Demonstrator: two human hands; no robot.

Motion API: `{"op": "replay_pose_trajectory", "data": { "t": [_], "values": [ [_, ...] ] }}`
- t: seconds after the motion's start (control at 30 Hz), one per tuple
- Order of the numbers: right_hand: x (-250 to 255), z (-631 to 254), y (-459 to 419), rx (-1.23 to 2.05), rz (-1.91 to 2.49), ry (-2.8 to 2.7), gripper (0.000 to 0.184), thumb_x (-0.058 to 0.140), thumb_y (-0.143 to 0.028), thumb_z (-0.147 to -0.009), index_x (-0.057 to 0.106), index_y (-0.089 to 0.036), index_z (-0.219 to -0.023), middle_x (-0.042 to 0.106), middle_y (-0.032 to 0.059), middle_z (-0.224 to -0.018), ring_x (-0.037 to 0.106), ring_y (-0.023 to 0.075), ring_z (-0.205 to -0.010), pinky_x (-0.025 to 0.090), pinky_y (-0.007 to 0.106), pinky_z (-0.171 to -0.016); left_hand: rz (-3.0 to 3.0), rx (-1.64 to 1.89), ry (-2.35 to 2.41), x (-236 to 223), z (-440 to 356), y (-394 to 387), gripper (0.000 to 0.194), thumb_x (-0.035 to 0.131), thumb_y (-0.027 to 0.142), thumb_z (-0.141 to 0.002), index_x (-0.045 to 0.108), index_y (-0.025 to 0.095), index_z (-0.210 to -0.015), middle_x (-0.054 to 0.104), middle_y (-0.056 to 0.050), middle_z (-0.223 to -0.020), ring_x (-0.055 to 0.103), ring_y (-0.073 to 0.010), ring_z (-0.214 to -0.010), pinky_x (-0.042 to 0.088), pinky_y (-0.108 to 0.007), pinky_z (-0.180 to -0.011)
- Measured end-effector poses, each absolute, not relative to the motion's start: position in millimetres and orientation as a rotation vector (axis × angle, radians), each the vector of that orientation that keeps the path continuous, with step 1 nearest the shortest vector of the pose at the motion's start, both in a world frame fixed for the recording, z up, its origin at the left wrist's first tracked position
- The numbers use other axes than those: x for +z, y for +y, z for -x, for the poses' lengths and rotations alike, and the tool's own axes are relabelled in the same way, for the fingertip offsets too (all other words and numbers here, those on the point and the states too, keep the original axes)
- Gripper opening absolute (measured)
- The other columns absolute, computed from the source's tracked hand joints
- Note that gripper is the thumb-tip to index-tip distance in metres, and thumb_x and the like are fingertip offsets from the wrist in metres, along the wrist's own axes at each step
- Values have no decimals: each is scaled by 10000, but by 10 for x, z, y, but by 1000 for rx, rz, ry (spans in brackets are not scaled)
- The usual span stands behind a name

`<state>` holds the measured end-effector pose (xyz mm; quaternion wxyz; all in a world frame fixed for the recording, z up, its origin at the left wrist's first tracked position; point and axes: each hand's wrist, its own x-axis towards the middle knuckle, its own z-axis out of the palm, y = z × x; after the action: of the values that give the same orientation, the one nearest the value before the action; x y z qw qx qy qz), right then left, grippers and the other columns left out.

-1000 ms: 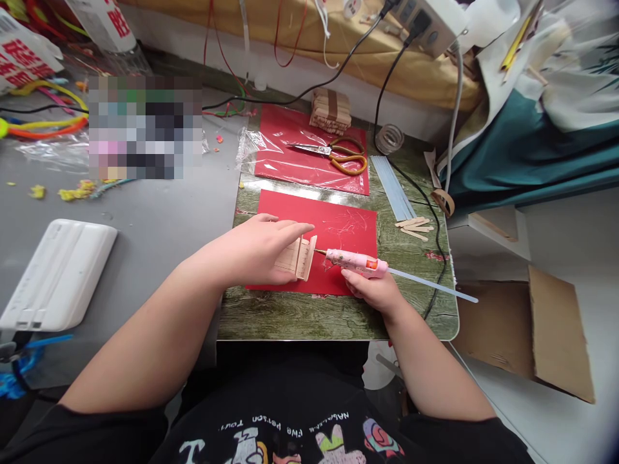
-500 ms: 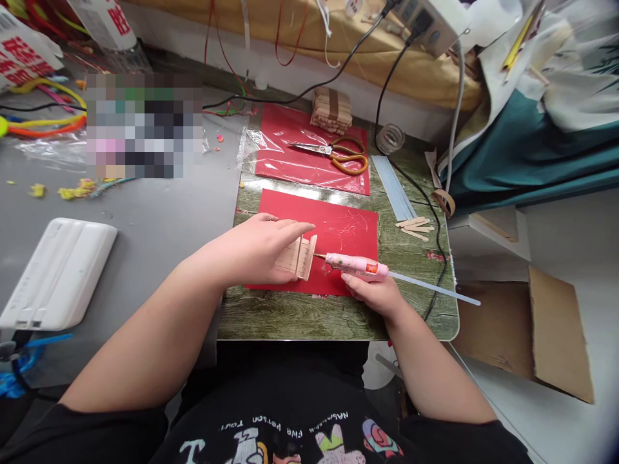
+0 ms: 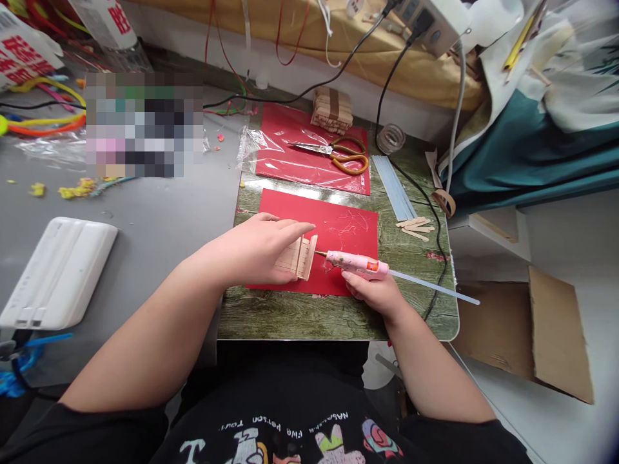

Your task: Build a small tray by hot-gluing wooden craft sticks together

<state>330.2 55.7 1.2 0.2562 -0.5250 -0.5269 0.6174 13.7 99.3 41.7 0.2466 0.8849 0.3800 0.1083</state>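
My left hand [image 3: 264, 248] is closed around a small piece built of wooden craft sticks [image 3: 305, 259], its thumb and fingers on opposite edges. Much of that piece is hidden under the palm. In my right hand [image 3: 374, 290] is a pink hot glue gun [image 3: 358, 263], with a long translucent glue stick [image 3: 435, 287] coming out of its back. The gun's metal tip points left, close beside the end stick of the wooden piece; I cannot tell whether they touch. Both hands are over a red sheet [image 3: 353, 222] marked with glue strands.
Scissors [image 3: 338, 153] lie on a wrapped red pack [image 3: 275, 145], below a banded bundle of craft sticks [image 3: 332, 109]. Spare glue sticks [image 3: 393, 187] and loose craft sticks [image 3: 416, 227] lie right. A black cable [image 3: 425, 193] crosses the table; a white power bank [image 3: 60, 274] sits left.
The glue gun has shifted very slightly to the right and tilted a little. My left hand and the wooden piece stay in place.
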Motion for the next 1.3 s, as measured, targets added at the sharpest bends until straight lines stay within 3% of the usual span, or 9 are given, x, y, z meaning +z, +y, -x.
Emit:
{"op": "replay_pose_trajectory", "data": {
  "t": [0.33,0.5,0.77,1.3],
  "values": [
    [-12,-3330,563,1686,1359,-1471,452,814,-499,-907,789,-295,-1310,747,47,-709,784,305,-916,690,417,-763,-2419,295,1045,423,-145,986,773,681,411,-857,459,207,-1569,655,-102,-1482,647,-293,-1281,414,-409,-1110],
    [-24,-3351,567,1707,1343,-1500,446,799,-485,-926,780,-301,-1332,745,42,-690,788,310,-910,696,442,-801,-2431,293,1046,426,-143,982,770,673,407,-856,458,208,-1568,657,-97,-1479,651,-294,-1270,414,-411,-1110],
    [-34,-3349,565,1671,1346,-1524,431,789,-482,-936,784,-289,-1321,771,53,-738,771,333,-1091,686,446,-877,-2426,294,1052,412,-137,989,776,674,416,-855,455,215,-1572,652,-97,-1484,652,-291,-1262,405,-407,-1116],
    [-49,-3385,562,1675,1396,-1519,420,815,-459,-912,795,-281,-1292,778,53,-778,778,309,-1027,680,406,-807,-2405,261,1063,451,-149,991,783,678,433,-862,454,205,-1577,645,-105,-1493,642,-295,-1284,402,-417,-1125]
  ]
}}
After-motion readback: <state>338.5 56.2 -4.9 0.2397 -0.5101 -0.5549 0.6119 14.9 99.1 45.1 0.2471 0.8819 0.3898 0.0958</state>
